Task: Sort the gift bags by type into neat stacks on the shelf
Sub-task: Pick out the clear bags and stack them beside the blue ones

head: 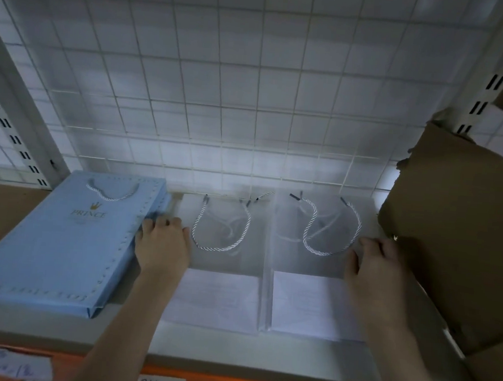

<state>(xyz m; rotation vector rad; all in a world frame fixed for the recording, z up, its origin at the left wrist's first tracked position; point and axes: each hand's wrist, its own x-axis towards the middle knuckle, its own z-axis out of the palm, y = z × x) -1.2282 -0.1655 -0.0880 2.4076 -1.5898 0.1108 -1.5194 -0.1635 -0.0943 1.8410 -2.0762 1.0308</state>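
The shelf carried three stacks of gift bags, all lying flat with their handles toward the rear wire grid.

The blue gift bags occupied the left portion of the shelf. The top bag bore a gold crown mark with the word "PRINCE" and a white twisted cord handle near the rear edge. The stack lay at a slight angle, its front corner reaching close to the front edge of the shelf.

Two stacks of translucent gift bags lay side by side in the middle of the shelf. The left translucent stack and the right translucent stack touched along their inner edges. Each showed a silver-white cord handle on top and a white paper insert toward the front edge.

The left hand rested palm down in the gap between the blue stack and the left translucent stack, fingers extended and lightly bent against the side of the translucent stack. Its grip enclosed nothing.

The right hand rested palm down on the outer right edge of the right translucent stack, fingers spread and fairly straight. Its grip likewise enclosed nothing.

A brown cardboard box stood at the right end of the shelf, just beside the right hand.
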